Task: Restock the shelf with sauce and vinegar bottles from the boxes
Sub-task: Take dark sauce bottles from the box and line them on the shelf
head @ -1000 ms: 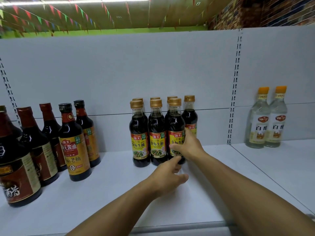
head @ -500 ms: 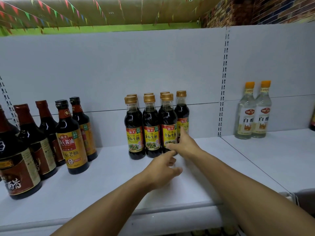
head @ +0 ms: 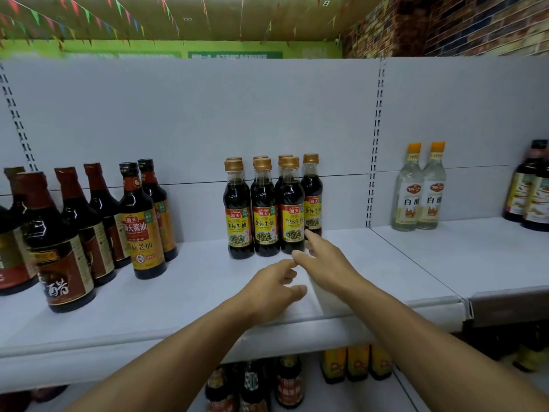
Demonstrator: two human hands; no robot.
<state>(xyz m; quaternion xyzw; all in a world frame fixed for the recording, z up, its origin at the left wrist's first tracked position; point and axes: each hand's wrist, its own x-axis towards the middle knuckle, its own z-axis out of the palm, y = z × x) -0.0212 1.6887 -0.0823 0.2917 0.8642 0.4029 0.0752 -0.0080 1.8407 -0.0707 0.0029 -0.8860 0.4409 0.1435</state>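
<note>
both hands are hanging over the white metal shelf (head: 184, 295) with nothing in them: the left hand (head: 271, 288) is loosely curled and empty, and the right hand (head: 325, 263) is spread, its forefinger reaching to the foot of the cluster of small dark soy sauce bottles with gold caps and yellow labels (head: 264, 209), touching or just short of it; which cannot be told. those bottles are standing upright and tightly packed near the back panel, so a careless nudge from that finger is likely to rock the front right one into its neighbours and topple several. the tall dark bottles with red and black caps (head: 142, 218) are standing well apart to the left, the two clear white vinegar bottles with orange caps (head: 419, 188) well apart to the right past the shelf joint. bare shelf is lying between the groups and in front of the cluster, up to the front lip, giving the forearms room.
</note>
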